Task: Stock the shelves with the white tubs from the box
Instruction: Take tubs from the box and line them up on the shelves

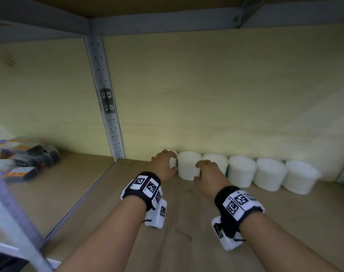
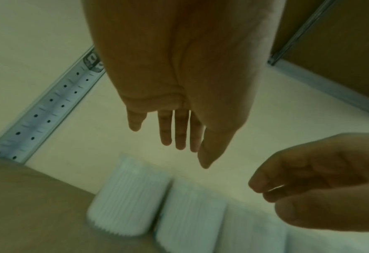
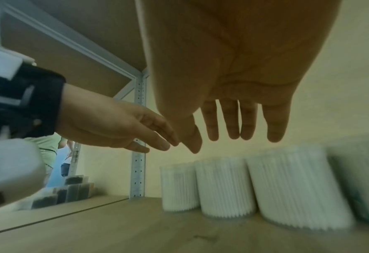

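White: six tubs (image 1: 241, 171) stand in a row along the back wall of the shelf (image 1: 186, 222), lower centre to lower right of the head view, side by side and upright.
End tub: the leftmost tub (image 1: 173, 161) is mostly hidden behind the left hand in the head view; the right wrist view shows it standing beside the grey upright (image 1: 108, 107).
Left hand: the left hand (image 1: 163, 165) is over the leftmost tub, fingers (image 2: 180, 130) straight and loosely spread, holding nothing; whether it touches the tub I cannot tell.
Right hand: the right hand (image 1: 210, 175) is in front of the second and third tubs, fingers (image 3: 231, 119) hanging straight and relaxed, empty.
Done: a single row is on the shelf, judged placed and let go.
Left: the front of the shelf board is bare wood, so there is room for more rows; the box is in no view, so how many tubs remain cannot be told.
Progress: likely early to middle of the stocking.
Elsewhere: dark packets (image 1: 25, 160) lie in the next bay, lower left of the head view.
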Motion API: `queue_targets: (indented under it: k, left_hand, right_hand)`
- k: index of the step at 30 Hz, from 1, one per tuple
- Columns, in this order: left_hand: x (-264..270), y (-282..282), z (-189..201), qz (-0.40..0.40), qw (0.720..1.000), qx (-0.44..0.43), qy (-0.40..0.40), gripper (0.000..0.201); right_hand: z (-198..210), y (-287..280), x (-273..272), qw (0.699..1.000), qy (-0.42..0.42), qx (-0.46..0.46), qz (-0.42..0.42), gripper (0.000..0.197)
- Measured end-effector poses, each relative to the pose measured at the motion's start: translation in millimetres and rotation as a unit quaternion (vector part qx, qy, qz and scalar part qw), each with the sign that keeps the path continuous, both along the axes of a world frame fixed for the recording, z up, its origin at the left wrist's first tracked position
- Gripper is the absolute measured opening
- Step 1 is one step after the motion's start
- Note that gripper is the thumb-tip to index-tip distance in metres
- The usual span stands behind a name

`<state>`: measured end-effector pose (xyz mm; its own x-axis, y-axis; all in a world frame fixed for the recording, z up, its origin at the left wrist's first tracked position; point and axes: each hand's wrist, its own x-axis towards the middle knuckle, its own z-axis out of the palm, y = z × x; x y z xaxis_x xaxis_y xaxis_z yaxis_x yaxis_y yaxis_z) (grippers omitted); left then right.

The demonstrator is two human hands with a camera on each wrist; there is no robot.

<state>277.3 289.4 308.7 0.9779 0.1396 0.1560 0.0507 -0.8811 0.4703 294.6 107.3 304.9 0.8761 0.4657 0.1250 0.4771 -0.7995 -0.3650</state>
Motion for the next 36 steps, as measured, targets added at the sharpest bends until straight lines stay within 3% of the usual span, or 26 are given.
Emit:
queue_targets:
  k: [9,15,22,28,32,36]
  left_hand:
    - [-94.8,-65.5,25.0,-0.062,0.997,-0.023,0.030,0.046]
    - [-163.7,-103.6,19.6,-0.086,0.993,-0.010,0.078,0.051]
    - [-224.5,-121.6,-22.8,-0.093,0.987,-0.025,0.127,0.047]
    - [-265.5,-132.7,-66.5,-0.116,0.985,0.013,0.126,0.043]
    - [-286.8,-133.5,-97.5,-0.101,0.987,-0.006,0.124,0.033]
    - [-300.4,-130.2,-138.3,-0.092,0.975,-0.002,0.202,0.038]
  right_hand:
    - [16.7,-56.6,-91.6,0.999,0.047,-0.006,0.020,0.052]
    - [12.5,-92.9,-157.8,0.997,0.076,-0.023,-0.001,0.051]
    - [-16.1,-115.3,-216.8,0.996,0.079,-0.031,-0.026,0.048]
    - [-56.7,-123.6,-254.1,0.994,0.094,-0.056,-0.020,0.035]
    - [-97.5,-127.0,-271.6,0.985,0.153,-0.084,-0.012,0.041]
    - [-136.6,-122.0,-279.7,0.970,0.209,-0.123,-0.003,0.037]
